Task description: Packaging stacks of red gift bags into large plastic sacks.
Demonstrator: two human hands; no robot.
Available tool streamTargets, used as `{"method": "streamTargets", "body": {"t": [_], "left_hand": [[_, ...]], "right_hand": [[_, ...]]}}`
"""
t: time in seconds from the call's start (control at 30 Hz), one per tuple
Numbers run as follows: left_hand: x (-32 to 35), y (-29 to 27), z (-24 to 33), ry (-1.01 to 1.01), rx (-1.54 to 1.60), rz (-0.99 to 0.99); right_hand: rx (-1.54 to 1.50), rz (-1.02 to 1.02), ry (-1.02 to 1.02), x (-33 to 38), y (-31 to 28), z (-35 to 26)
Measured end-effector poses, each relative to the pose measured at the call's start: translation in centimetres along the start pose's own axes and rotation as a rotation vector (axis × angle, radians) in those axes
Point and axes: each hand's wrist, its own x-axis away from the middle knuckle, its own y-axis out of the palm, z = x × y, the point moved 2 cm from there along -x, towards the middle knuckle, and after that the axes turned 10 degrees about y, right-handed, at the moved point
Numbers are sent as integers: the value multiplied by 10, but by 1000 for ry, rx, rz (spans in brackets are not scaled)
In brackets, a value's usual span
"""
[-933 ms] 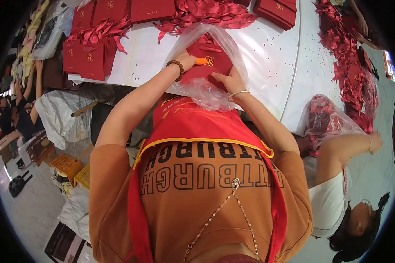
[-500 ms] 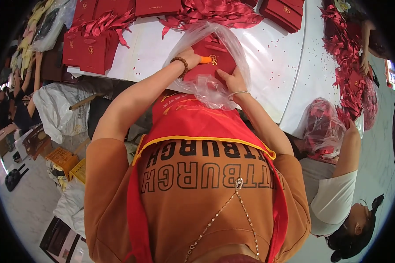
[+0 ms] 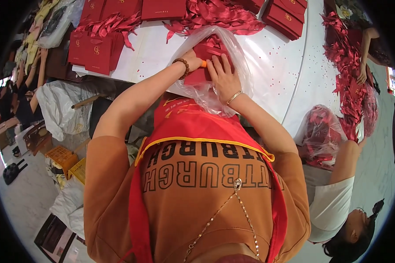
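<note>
A clear plastic bag (image 3: 243, 57) lies at the table's near edge in front of me, with red paper gift bags (image 3: 195, 79) inside it, ribbons toward the far end. My left hand (image 3: 189, 60) grips the left side of these gift bags. An orange finger cover (image 3: 203, 64) shows on one of its digits, and its other fingers are partly hidden. My right hand (image 3: 226, 79) lies on top of the gift bags, its fingers stretched out and pointing away from me. Crumpled plastic spreads below both hands.
Stacks of red gift bags (image 3: 96, 55) stand at the far left, with more (image 3: 285, 17) at the far right. Loose red ribbons (image 3: 224, 17) fill the back of the white table (image 3: 272, 79). A filled plastic bag (image 3: 320, 136) lies beside a co-worker (image 3: 338, 206) at right.
My right hand has moved from the right edge of the gift bags up onto their top, fingers now extended. My left hand has shifted only slightly.
</note>
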Motion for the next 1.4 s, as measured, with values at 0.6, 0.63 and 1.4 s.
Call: {"method": "streamTargets", "body": {"t": [0.6,0.63,1.4], "left_hand": [[97,-62,10,539,-956,-1003],[90,-70,24,457,-870,-953],[39,8,56,604,-507,-381]], "right_hand": [[4,-99,-6,-5,-3,-3],[5,-99,0,-5,3,-1],[42,922,-141,-29,-117,16]]}}
